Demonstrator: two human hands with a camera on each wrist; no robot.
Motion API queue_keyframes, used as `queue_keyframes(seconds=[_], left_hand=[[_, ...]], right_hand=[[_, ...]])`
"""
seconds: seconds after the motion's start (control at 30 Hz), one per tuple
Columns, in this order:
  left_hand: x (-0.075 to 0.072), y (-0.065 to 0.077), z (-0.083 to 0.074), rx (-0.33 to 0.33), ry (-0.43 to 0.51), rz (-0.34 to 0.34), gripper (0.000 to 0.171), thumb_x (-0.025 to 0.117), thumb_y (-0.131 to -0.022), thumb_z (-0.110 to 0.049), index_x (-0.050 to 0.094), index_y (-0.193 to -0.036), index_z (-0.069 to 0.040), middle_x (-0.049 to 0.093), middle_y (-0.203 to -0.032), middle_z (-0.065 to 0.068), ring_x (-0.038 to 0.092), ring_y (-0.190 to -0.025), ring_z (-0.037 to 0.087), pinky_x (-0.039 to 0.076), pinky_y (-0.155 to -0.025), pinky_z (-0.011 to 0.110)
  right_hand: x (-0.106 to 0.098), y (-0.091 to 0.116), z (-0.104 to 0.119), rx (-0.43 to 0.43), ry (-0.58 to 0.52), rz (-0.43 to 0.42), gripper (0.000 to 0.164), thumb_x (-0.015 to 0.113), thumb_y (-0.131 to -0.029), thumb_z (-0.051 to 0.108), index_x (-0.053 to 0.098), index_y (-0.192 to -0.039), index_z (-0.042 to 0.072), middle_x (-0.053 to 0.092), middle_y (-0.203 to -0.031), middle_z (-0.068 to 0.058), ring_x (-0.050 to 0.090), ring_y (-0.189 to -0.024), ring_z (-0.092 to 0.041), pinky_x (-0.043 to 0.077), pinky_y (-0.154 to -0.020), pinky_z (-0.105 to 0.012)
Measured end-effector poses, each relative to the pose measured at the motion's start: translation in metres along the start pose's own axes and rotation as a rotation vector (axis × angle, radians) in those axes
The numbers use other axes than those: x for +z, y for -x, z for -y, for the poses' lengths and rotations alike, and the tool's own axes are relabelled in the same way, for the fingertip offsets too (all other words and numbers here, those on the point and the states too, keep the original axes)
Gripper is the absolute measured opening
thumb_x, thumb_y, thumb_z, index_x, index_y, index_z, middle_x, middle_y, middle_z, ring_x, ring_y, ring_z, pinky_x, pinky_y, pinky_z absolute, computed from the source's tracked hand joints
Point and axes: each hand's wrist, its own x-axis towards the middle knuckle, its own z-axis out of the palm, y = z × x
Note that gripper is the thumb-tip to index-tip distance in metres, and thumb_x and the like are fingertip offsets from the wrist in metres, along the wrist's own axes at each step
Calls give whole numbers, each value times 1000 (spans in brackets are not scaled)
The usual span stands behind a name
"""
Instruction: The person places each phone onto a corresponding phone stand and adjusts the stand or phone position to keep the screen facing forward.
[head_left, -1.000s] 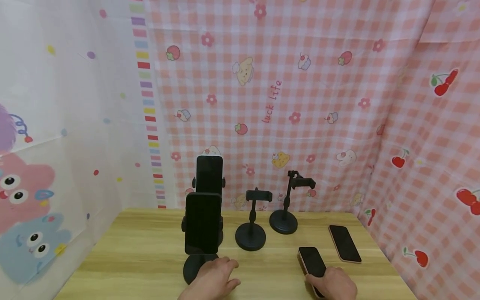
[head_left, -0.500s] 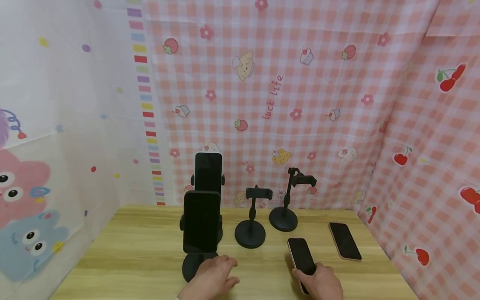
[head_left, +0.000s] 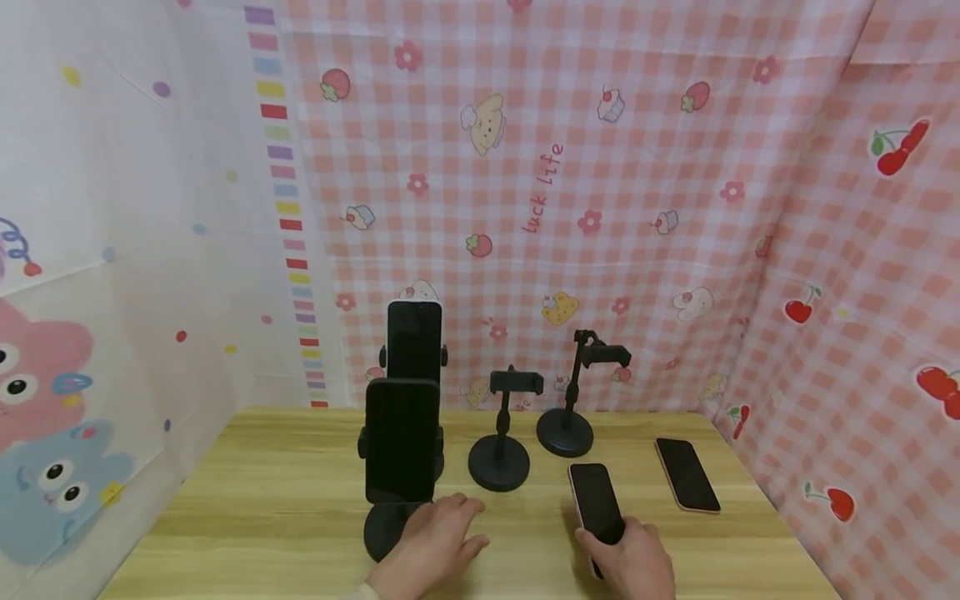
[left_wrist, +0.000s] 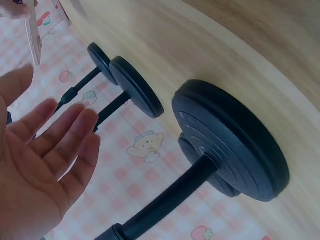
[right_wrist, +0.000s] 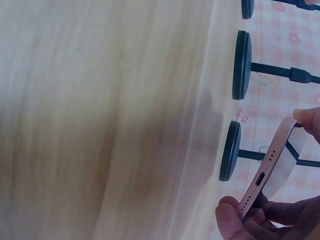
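My right hand (head_left: 636, 557) grips a phone (head_left: 596, 504) by its near end, thumb on one long edge and fingers on the other. The right wrist view shows its pink frame (right_wrist: 267, 167) with the charging port, raised above the table. My left hand (head_left: 441, 537) holds nothing, its fingers relaxed and apart beside the round base (head_left: 382, 533) of the nearest phone stand. That stand bears an upright black phone (head_left: 402, 442). Behind it a second stand holds another phone (head_left: 415, 337). In the left wrist view the left palm (left_wrist: 30, 185) shows bare.
Two black phone stands, one in the middle (head_left: 498, 462) and one farther back (head_left: 565, 432), have unfilled clamps. Another phone (head_left: 687, 475) lies flat at the right of the wooden table (head_left: 247, 483). Patterned cloth (head_left: 540, 167) hangs behind and at both sides.
My right hand has carried the phone to the left and slightly away from me. My left hand has stayed near the front stand, shifting only slightly.
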Motion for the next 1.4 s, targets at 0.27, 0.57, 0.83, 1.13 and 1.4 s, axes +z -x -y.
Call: queue_keyframes(seconds=[0.27,0.57,0.83,1.13,1.4], left_hand=[[-1,-15,-10,-48,114,-200,45,61,-90,-43,60,-124,-14,65,-115,10,59,-103,24,56,-80,46],[-8,-28,-23,-36,153,-349,51,60,-91,-43,55,-130,-10,63,-118,13,59,-106,26,51,-88,50],[-18,-42,-37,-87,189,-499,62,59,-91,-45,44,-140,-9,62,-125,13,60,-106,27,53,-85,49],[-33,-60,-52,-163,301,-594,69,59,-93,-39,29,-148,-11,54,-135,16,56,-112,28,53,-85,51],[-40,-68,-63,-311,437,-705,42,57,-94,-33,44,-124,-6,59,-107,12,59,-80,23,52,-65,39]], right_hand=[[-2,4,7,-10,-66,-31,104,62,-65,76,58,-111,-18,60,-91,-27,58,-74,-32,50,-70,-52],[-2,7,14,-27,-84,-56,102,63,-64,77,61,-107,-15,60,-88,-24,57,-72,-30,50,-67,-50],[-6,7,20,-57,-104,-53,96,63,-62,78,64,-99,-10,64,-80,-18,58,-65,-25,51,-61,-48],[-11,10,30,-68,-121,-100,99,63,-63,78,63,-108,-11,64,-90,-22,59,-71,-27,51,-63,-47],[-13,13,33,-97,-124,-122,99,61,-64,79,63,-109,-10,64,-92,-24,59,-73,-29,51,-65,-49]])
